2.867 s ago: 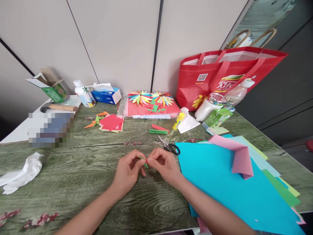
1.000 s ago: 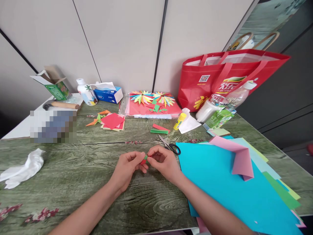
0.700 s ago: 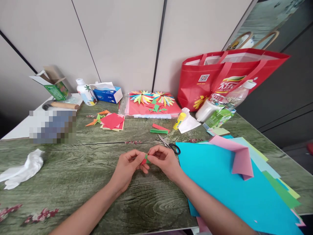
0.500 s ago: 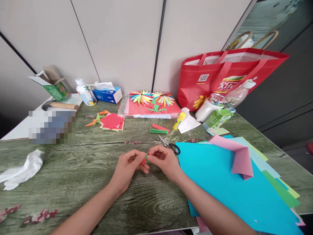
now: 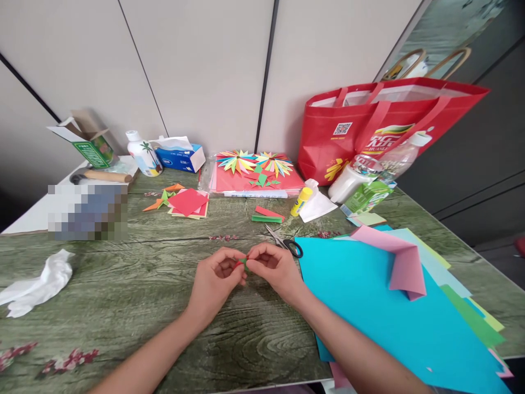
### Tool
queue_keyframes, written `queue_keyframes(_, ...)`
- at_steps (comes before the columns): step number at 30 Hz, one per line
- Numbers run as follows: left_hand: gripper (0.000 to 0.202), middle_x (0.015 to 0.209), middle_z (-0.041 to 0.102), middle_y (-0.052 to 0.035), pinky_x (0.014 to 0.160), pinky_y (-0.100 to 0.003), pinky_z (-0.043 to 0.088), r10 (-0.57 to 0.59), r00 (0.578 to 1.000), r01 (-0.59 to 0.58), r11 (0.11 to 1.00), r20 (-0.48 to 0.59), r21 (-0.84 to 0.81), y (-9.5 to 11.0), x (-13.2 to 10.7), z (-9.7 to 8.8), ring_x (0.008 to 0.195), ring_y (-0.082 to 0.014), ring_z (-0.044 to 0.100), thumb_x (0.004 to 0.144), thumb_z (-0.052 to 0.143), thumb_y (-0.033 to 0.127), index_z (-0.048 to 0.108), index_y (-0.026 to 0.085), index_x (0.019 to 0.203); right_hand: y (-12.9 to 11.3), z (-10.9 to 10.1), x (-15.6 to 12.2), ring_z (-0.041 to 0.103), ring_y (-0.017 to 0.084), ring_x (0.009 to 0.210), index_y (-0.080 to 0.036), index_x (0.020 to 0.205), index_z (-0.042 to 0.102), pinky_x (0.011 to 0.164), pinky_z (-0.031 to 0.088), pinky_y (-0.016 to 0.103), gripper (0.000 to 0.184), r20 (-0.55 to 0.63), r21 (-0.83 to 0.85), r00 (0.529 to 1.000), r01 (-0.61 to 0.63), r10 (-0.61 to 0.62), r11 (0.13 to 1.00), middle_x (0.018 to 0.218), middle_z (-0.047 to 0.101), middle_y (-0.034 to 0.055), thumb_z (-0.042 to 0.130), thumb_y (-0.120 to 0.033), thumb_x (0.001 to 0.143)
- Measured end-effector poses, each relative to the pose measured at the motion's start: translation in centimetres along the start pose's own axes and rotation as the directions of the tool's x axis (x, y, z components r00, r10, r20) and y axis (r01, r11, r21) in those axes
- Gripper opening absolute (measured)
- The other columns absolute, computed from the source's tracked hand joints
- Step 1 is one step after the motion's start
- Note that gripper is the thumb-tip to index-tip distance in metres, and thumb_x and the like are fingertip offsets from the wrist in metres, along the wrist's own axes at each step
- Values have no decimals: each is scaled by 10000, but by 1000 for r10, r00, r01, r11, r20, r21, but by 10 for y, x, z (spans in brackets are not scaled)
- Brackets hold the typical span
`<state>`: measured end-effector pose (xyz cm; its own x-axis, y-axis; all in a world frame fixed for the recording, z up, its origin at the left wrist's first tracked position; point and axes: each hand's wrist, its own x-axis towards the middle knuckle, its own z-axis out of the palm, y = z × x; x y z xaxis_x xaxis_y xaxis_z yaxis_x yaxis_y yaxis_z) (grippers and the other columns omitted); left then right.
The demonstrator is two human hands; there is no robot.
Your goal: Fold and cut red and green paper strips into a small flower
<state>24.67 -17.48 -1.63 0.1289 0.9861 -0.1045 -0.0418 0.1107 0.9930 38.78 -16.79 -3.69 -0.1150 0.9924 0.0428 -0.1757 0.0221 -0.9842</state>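
Observation:
My left hand and my right hand meet over the green wood-grain table, just left of a big turquoise sheet. Both pinch one small folded piece of red and green paper between fingertips. Most of the piece is hidden by my fingers. Black-handled scissors lie just beyond my right hand. Red and green paper strips sit farther back.
Pink folded sheet lies on stacked coloured sheets at right. Behind stand a red bag, glue stick, paper stars on red paper, red squares, tissue box, white bottle. A crumpled tissue lies left.
My fingers have worked the small red and green piece, closing tighter round it so less of it shows. The hands stay in the same spot above the table.

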Motion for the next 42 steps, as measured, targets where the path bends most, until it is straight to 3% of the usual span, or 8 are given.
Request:
queue_keyframes(7, 245, 641, 588, 16, 522, -237, 506, 24, 999, -23, 999, -29, 36, -4, -1, -1, 515, -109, 574, 646, 619, 161, 616, 149, 891, -1, 1, -2, 564, 125, 674, -176, 707, 595, 643, 474, 246, 91, 31, 4, 999, 42, -42, 999, 717, 591, 3, 651, -165, 637)
queue_keyframes(31, 189, 640, 599, 20, 539, -235, 495, 63, 998, -62, 997, -22, 38, -3, -5, 6, 525, -115, 591, 647, 629, 172, 603, 161, 835, 1, 2, -2, 520, 122, 609, -181, 649, 531, 564, 454, 230, 78, -43, -76, 999, -14, 11, 997, 657, 556, 2, 599, -160, 617)
queue_keyframes(42, 242, 613, 617, 10, 551, -250, 504, -45, 997, 48, 998, 60, -43, -2, -2, 4, 525, -119, 585, 663, 647, 196, 592, 135, 890, -3, 3, -2, 512, 110, 577, -171, 626, 527, 562, 432, 232, 102, -76, -16, 996, -57, 56, 998, 624, 549, -14, 624, -168, 595)
